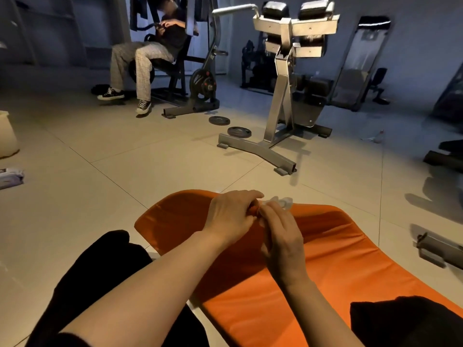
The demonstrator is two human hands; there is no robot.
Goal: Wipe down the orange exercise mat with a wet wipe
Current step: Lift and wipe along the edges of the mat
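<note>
My black-clad knees cut off the near end of the orange padded exercise mat (313, 266) on the floor; both hands meet above its far end; left hand (231, 216) and right hand (283, 236) pinch a crumpled, half-hidden white wet wipe (280, 202); beyond stands a grey steel gym machine (283, 96).

Counted on the gym floor

One orange exercise mat (313, 259) at 6 o'clock; two hands, left hand (231, 216) and right hand (283, 236), sharing one wet wipe (280, 202); two loose weight plates (229, 126) at 12; one seated person (147, 56) at 11; one wipes pack (10, 177) at 9.
</note>
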